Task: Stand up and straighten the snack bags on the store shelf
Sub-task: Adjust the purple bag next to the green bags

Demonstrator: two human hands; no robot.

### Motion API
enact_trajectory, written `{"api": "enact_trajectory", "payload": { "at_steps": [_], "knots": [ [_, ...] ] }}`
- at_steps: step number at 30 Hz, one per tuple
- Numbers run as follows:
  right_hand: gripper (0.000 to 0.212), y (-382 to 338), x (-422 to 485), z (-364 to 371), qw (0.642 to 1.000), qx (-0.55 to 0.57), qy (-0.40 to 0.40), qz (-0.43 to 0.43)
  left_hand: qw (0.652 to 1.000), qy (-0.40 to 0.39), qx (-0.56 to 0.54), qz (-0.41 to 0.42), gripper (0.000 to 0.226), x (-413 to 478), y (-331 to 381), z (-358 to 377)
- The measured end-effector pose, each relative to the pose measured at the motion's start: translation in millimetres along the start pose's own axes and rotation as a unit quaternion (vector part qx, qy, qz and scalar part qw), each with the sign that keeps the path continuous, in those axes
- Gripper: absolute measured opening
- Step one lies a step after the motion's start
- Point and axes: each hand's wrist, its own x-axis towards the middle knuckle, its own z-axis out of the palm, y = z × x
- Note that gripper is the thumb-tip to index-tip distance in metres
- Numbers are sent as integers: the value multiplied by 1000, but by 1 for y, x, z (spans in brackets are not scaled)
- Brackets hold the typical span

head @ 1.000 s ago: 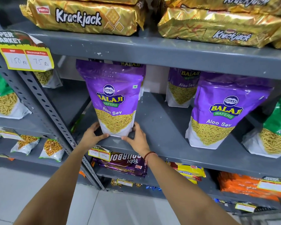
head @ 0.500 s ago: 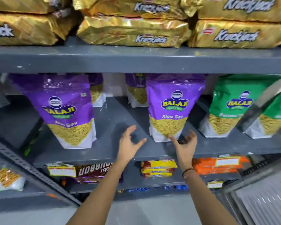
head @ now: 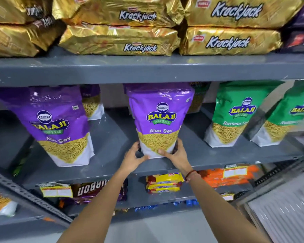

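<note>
A purple Aloo Sev bag (head: 159, 116) stands upright in the middle of the grey shelf (head: 112, 137). My left hand (head: 132, 157) grips its lower left corner and my right hand (head: 176, 154) grips its lower right corner. A second purple Aloo Sev bag (head: 51, 123) stands to the left, leaning a little. Two green Ratlami Sev bags (head: 235, 113) (head: 288, 116) stand to the right. More purple bags (head: 92, 102) sit behind, partly hidden.
Gold Krackjack packs (head: 140, 30) are stacked on the shelf above. Below are Bourbon packs (head: 95, 190), yellow packs (head: 163, 183) and orange packs (head: 223, 178) with price tags. A perforated grey upright (head: 25, 193) slants at lower left. A white ribbed panel (head: 284, 214) lies at lower right.
Both hands left the left purple bag, moved right with the view, and now hold the base of the middle purple bag.
</note>
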Motion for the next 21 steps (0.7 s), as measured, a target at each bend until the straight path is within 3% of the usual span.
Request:
{"api": "enact_trajectory", "payload": {
  "at_steps": [5,21],
  "knots": [
    [60,-1,-6,20,1000,-6,-20,-11,1000,26,-7,-4,57,-11,-8,-16],
    [73,-5,-7,25,996,-67,-56,-17,998,44,-16,-40,56,-17,-4,-20]
  ]
}}
